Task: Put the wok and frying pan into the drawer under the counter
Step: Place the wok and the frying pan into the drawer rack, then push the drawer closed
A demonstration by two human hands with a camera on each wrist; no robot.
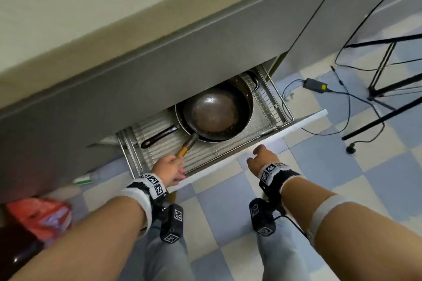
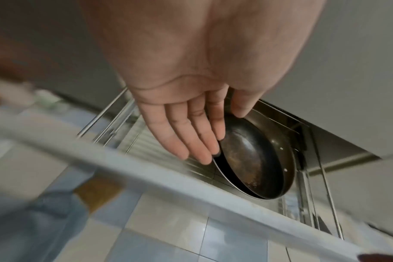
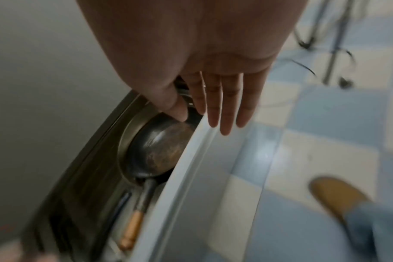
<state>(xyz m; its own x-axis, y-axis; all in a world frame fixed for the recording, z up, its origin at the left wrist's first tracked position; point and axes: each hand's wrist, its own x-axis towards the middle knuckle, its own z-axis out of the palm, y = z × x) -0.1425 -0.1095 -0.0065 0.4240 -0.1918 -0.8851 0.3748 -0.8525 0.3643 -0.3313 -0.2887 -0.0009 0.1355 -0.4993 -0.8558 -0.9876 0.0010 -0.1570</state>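
Head view: dark round steel wok [image 1: 217,113] nests in the black frying pan [image 1: 180,118] inside the wire drawer [image 1: 271,107]. Both hands, left hand [image 1: 170,170] and right hand [image 1: 262,157], are open-fingered at its white front panel [image 1: 296,124]; push evenly, keeping the wooden handle [image 1: 182,150] clear.

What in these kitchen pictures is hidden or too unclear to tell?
- Back of the drawer: head view, covered by the cabinet front.
- Lower pan: head view, mostly under the upper pan.
- Wooden handle end: head view, behind the left hand.
- Right hand touching the drawer front: right wrist view, blurred; contact unclear.
- Red bag: head view, blurred.
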